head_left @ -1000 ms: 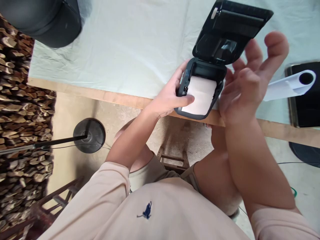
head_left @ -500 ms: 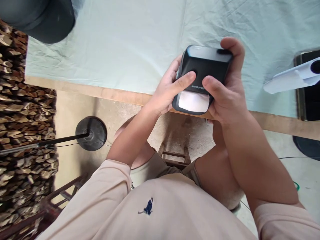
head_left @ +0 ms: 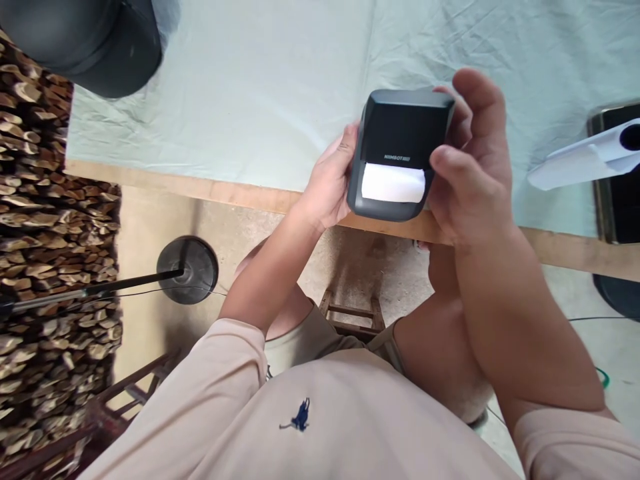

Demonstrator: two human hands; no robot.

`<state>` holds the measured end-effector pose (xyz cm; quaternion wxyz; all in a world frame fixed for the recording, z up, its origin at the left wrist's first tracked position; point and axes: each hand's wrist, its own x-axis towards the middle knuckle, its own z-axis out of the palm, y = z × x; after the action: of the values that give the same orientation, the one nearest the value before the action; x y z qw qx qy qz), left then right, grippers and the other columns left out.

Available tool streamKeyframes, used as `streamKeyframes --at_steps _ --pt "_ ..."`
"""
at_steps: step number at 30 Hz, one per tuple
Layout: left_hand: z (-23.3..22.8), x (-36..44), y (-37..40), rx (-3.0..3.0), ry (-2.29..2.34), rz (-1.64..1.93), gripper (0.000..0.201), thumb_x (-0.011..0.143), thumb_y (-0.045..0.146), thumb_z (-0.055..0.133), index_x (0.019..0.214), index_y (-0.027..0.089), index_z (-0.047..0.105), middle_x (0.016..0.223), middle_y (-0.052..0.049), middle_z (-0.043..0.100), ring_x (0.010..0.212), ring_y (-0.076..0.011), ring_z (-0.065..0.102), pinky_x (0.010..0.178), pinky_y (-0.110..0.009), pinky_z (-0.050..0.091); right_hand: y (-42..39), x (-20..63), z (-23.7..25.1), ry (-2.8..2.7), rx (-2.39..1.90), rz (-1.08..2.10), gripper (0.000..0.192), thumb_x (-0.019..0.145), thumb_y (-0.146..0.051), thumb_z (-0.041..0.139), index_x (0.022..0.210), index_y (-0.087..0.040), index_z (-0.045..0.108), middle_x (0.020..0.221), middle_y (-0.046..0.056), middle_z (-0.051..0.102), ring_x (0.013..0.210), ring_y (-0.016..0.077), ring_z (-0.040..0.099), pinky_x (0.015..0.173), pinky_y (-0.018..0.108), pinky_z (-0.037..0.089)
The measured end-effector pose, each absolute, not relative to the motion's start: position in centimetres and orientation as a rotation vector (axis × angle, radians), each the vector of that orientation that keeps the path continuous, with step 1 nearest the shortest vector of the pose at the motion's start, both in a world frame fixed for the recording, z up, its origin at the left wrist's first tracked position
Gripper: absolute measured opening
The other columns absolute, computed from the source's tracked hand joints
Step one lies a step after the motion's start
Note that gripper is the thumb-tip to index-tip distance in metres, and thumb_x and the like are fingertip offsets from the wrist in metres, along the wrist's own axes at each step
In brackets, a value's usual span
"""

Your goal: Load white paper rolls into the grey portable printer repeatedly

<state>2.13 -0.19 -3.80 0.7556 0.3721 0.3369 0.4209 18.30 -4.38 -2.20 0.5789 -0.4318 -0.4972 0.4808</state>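
Note:
A black label printer [head_left: 407, 130] with a NIIMBOT mark is tilted up over the table's front edge. A white label strip [head_left: 393, 183] shows in the slot of its lower face. My left hand [head_left: 333, 177] grips the printer by its left side, thumb along the edge and the other fingers hidden behind. At the right side is my right hand [head_left: 475, 160], its fingers spread and loosely curved. Its thumb tip is by the printer's right edge; whether it touches is hard to tell.
A pale green cloth [head_left: 250, 93] covers the table. A dark rounded container [head_left: 115, 53] stands at the back left. On the right, a white paper roll [head_left: 580, 157] lies across a dark flat object [head_left: 615, 213]. Stacked firewood [head_left: 55, 267] and a round stand base [head_left: 187, 270] are at left.
Both thumbs have come off the printer's front face. My left thumb now lies along its left edge, and my right hand has shifted right and loosened.

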Motion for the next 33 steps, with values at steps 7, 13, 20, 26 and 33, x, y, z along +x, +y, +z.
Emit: streamKeyframes --at_steps 7,13,20,26,33 --pt "-2.5 2.2 -0.4 0.802 0.749 0.87 0.06 0.096 0.063 0.033 0.143 0.027 0.047 0.134 0.004 0.063 0.158 -0.0281 0.012 0.126 -0.05 0.041 -4.8 18.9 -1.0 -1.403 -1.141 0.863 0.075 0.068 -0.047 0.08 0.133 -0.04 0.044 0.142 -0.003 0.047 0.129 0.0125 0.05 0.096 0.024 0.052" --pt "-3.1 1.9 0.0 0.908 0.53 0.818 0.045 0.096 0.044 0.05 0.138 0.028 0.053 0.14 0.004 0.06 0.156 -0.03 0.017 0.126 -0.042 0.037 -4.0 18.1 0.9 -1.19 -1.165 0.358 0.024 0.09 -0.042 0.058 0.099 -0.021 0.055 0.106 -0.001 0.046 0.062 -0.004 0.047 0.06 0.022 0.045" --pt "-2.3 1.7 -0.9 1.005 0.615 0.769 0.057 0.095 0.046 0.053 0.146 0.023 0.042 0.14 -0.002 0.059 0.151 -0.0283 0.032 0.118 -0.039 0.046 -5.1 19.1 2.7 -1.813 -1.7 0.172 0.015 0.084 -0.031 0.057 0.092 -0.021 0.063 0.083 -0.003 0.064 0.06 0.0043 0.049 0.063 0.025 0.037" --pt "-2.1 1.5 -0.9 1.041 0.709 0.774 0.06 0.089 0.044 0.063 0.142 0.02 0.048 0.135 -0.005 0.062 0.149 -0.0262 0.037 0.119 -0.032 0.044 -5.3 18.6 3.8 -2.008 -2.157 0.279 0.04 0.075 -0.039 0.062 0.115 -0.038 0.064 0.09 0.002 0.069 0.079 0.0229 0.06 0.071 0.038 0.044" --pt "-1.6 1.6 -1.1 0.935 0.607 0.772 0.046 0.097 0.037 0.05 0.14 0.022 0.047 0.133 0.0 0.063 0.148 -0.0242 0.039 0.119 -0.039 0.046 -5.7 19.8 3.5 -1.547 -1.677 0.609 0.043 0.069 -0.029 0.064 0.111 -0.032 0.062 0.097 -0.003 0.068 0.057 0.0027 0.045 0.056 0.025 0.038"
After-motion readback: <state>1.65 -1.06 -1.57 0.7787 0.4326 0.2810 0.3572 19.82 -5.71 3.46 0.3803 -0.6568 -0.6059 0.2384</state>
